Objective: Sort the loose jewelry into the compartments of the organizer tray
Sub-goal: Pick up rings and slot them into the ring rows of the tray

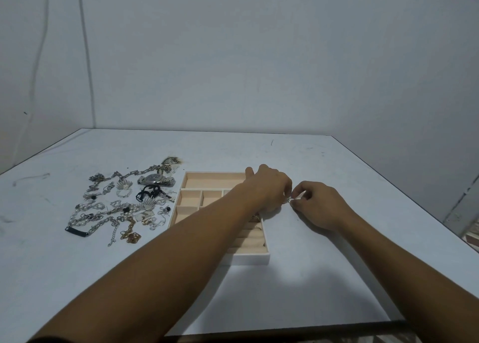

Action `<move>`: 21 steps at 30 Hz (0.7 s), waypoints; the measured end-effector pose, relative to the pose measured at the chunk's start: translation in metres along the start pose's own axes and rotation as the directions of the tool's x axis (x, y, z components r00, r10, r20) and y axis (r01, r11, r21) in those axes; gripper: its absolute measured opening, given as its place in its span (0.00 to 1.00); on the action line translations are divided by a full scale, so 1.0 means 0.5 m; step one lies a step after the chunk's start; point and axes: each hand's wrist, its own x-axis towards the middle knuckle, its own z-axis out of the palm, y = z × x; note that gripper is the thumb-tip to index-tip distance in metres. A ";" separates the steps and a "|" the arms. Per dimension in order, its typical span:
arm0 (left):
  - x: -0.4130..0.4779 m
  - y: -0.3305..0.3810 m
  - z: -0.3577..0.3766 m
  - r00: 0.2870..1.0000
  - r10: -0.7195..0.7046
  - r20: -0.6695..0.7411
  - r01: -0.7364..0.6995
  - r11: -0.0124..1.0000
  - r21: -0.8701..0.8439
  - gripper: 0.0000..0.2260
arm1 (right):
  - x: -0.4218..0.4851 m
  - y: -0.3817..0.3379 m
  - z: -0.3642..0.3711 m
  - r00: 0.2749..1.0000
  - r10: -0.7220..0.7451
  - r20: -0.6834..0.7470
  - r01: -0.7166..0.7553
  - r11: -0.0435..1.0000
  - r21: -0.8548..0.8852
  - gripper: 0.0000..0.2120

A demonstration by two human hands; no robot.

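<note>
The left grip, arm stretched across the organizer tray, and the right grip meet just past the tray's right edge. Both are clamped by curled fingertips on one small metal piece over the tabletop. The loose jewelry pile lies well apart, left of the tray.

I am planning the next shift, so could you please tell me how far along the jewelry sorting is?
Barely started. The organizer tray holds what looks like one small item near its ring rolls. The left hand and right hand pinch a small metal piece beside it. The big jewelry pile lies unsorted on the table.
</note>
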 end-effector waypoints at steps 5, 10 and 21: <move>0.006 0.003 0.004 0.999 -0.028 -0.016 0.028 1.000 -0.003 0.06 | -0.006 -0.004 -0.002 1.000 0.024 -0.010 -0.024 0.999 0.024 0.04; 0.006 0.001 0.007 0.999 -0.035 -0.017 0.036 0.999 0.020 0.09 | -0.009 -0.010 -0.002 0.998 0.066 -0.005 -0.066 0.997 0.044 0.05; -0.026 -0.002 0.009 0.985 0.032 -0.167 -0.046 0.996 -0.079 0.01 | -0.039 -0.018 -0.007 0.996 0.018 -0.086 -0.006 0.991 0.133 0.05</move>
